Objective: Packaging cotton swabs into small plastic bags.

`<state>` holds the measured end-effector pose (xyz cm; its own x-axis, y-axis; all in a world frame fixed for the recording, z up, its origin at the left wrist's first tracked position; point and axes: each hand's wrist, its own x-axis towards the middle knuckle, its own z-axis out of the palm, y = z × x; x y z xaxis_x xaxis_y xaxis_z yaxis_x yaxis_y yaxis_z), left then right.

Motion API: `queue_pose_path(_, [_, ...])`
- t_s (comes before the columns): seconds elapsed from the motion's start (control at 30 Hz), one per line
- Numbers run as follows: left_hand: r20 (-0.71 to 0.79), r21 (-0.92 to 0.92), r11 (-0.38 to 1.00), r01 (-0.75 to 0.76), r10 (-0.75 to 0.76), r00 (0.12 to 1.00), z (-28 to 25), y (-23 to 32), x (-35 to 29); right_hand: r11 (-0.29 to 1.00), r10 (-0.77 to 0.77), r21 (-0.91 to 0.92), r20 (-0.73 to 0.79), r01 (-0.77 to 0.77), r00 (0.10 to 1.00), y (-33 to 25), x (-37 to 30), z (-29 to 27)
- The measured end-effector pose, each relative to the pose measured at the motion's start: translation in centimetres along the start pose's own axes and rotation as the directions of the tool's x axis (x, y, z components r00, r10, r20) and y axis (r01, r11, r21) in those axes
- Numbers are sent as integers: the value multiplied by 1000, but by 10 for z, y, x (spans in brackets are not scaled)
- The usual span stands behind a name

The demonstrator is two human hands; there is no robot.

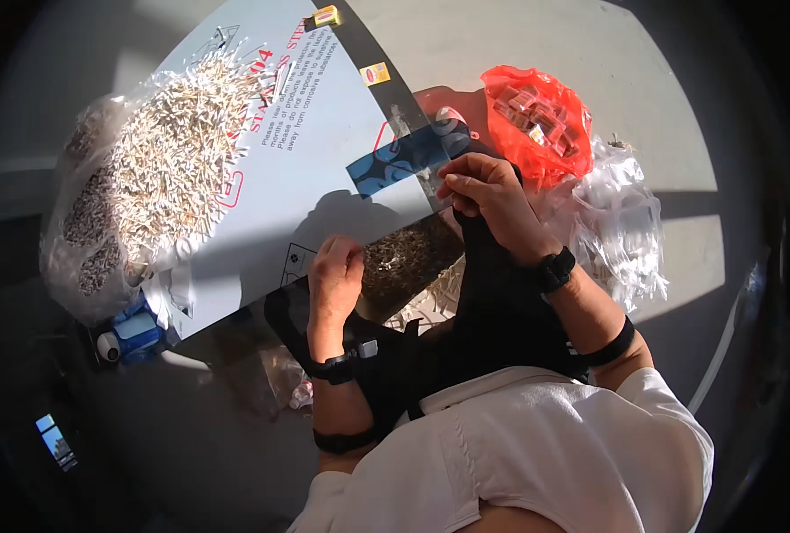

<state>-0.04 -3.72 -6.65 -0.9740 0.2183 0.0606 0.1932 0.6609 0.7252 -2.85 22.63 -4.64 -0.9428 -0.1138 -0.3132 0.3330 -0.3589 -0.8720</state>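
Note:
My left hand is at the near edge of the table, its fingers curled together; anything in them is hidden. Past the table's right corner, my right hand has thumb and forefinger pinched together. Whatever sits between them is too small to make out. A blue patch lies on the tabletop just left of my right hand. A large heap of short, thin whitish sticks spills from a clear plastic bag on the left of the table.
Two small yellow boxes lie along the far right table edge. A red plastic bag holds small reddish boxes, beside clear plastic bags. Below the table is a container of brownish pieces. A blue bottle stands lower left.

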Motion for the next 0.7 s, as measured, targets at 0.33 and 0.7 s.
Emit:
queue_pose_path(0.33, [-443,-288,916,279,-386,809,-100,-125,-59,805,-21,-584,144,102,989,81,9,75])
queue_pose_path(0.7, [-658,-361,903,235,-425,622,-207,-226,-12,564,-102,-809,133,167,986,101,25,80])
